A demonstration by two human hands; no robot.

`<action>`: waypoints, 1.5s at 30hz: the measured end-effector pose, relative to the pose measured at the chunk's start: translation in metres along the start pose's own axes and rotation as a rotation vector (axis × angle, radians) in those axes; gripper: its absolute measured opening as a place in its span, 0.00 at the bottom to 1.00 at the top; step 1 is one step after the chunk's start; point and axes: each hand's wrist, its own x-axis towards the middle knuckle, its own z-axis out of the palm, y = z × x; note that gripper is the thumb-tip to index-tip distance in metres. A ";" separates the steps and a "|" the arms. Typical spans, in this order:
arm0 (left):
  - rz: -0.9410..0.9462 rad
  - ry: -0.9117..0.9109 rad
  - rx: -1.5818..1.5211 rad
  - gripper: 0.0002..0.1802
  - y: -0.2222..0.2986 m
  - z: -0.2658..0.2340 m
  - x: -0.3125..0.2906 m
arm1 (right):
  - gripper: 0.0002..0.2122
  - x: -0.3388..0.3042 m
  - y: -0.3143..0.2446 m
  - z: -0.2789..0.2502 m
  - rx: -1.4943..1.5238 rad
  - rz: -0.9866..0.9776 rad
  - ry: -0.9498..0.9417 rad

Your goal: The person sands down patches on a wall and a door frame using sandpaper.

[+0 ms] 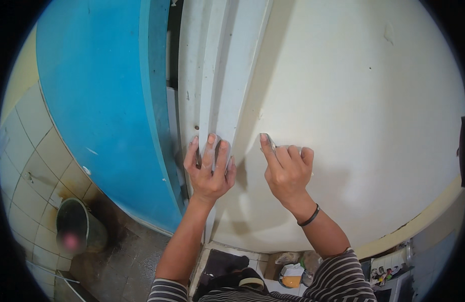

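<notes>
My left hand (209, 173) lies against the white door frame (217, 75) with its fingers spread, and holds nothing. Pale dust or paste coats its fingertips. To the right of the frame, my right hand (289, 173) is closed on a scraper (271, 141) with a thin metal edge. The index finger stretches along the scraper towards the cream wall (333, 100), while the other fingers are curled. Most of the scraper, its handle included, is hidden by the hand. A small rough patch (260, 115) shows on the wall just above the index fingertip.
A blue door (96, 75) stands open on the left. Beyond it, a dark bucket (97, 232) sits on a wet floor beside the tiled wall (33, 151). Below my arms are a dark mat (220, 267) and several bags and containers (292, 274).
</notes>
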 end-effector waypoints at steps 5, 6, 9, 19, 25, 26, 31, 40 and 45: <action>-0.017 -0.028 0.024 0.25 -0.003 -0.003 -0.003 | 0.22 0.031 -0.010 0.012 0.043 -0.006 0.018; -0.006 -0.027 0.016 0.26 -0.003 -0.003 -0.004 | 0.22 0.023 -0.014 0.012 0.042 0.000 0.024; 0.013 -0.022 0.013 0.27 0.000 -0.002 -0.001 | 0.26 0.005 -0.014 0.008 0.059 0.050 -0.007; 0.015 -0.031 0.020 0.28 -0.005 -0.002 -0.002 | 0.19 -0.012 -0.024 0.011 0.023 0.038 -0.050; 0.027 -0.049 0.001 0.29 -0.004 -0.001 -0.003 | 0.24 0.011 -0.018 0.020 0.033 0.007 0.084; 0.037 -0.052 0.006 0.29 -0.005 -0.002 -0.002 | 0.23 0.000 -0.018 0.015 0.037 0.001 0.060; 0.038 -0.053 0.013 0.29 -0.004 -0.001 -0.006 | 0.23 0.018 -0.015 0.018 0.010 0.005 0.061; 0.033 -0.045 0.030 0.29 -0.007 -0.002 -0.003 | 0.21 0.011 -0.019 0.013 0.013 -0.082 -0.006; 0.039 -0.031 0.015 0.28 -0.006 0.000 -0.004 | 0.21 0.009 -0.019 0.014 -0.027 -0.152 -0.044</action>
